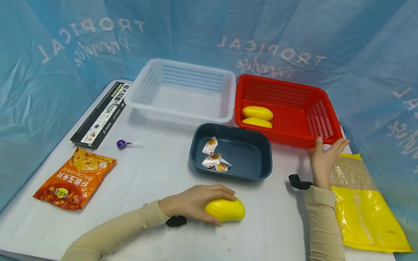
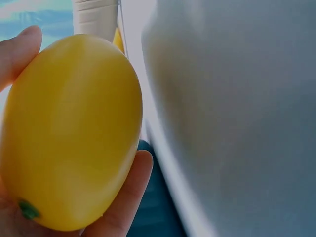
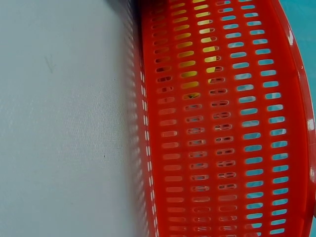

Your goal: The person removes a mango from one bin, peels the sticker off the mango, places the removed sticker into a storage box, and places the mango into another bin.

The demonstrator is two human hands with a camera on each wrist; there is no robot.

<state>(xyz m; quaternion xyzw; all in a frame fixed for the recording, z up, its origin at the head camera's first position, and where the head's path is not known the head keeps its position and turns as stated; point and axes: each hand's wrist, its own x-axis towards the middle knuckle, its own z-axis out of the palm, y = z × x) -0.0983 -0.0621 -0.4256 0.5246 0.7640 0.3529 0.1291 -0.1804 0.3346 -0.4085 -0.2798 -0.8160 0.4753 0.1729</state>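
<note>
A white tabletop (image 1: 156,181) fills the lower part of the head view. Behind and on both sides of it hangs a crinkled blue plastic sheet (image 1: 202,29) printed with pale lettering reading "TROPICAL". The light is even and soft.

The red basket (image 3: 222,128), with slotted perforated walls, stands on the white tabletop (image 3: 64,123). Its side wall fills the view's right half; yellow shows through the upper slots.

**Both forearms on the table, hands apart**

The left hand (image 1: 192,203) lies low, palm down, fingers curled in a grip. The right hand (image 1: 324,157) reaches forward, fingers straight, tips touching a rim. Both arms wear beige sleeves.
</note>
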